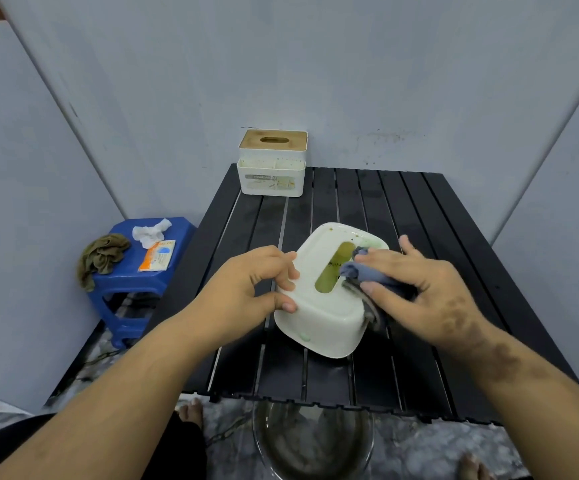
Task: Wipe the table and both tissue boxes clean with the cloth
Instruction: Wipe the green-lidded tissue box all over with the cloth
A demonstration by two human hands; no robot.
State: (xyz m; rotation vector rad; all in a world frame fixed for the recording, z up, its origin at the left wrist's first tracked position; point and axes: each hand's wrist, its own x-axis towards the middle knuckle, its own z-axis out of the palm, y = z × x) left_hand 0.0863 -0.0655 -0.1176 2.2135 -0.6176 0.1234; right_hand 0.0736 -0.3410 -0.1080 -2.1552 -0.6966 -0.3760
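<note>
Head camera: on the black slatted table (pixel 402 202), the left hand (pixel 246 289) curls round the edge of a rounded white plastic tissue box (pixel 319 306). The right hand (pixel 416 285) presses a crumpled grey-blue cloth (pixel 367 275) against its lid, fingers fairly straight. A second white tissue box with a wooden lid (pixel 272 164) stands at the table's far edge.

**A bare corner set up for cleaning**

This looks like a plain back room or utility corner. Pale blue-grey walls (pixel 177 81), scuffed and stained, close in on three sides. A black slatted table (pixel 402 209) stands against them. Beside it sits a blue plastic stool (pixel 121 289) holding a rag (pixel 101 258). A basin (pixel 312 441) rests on the speckled floor (pixel 419 452).
</note>
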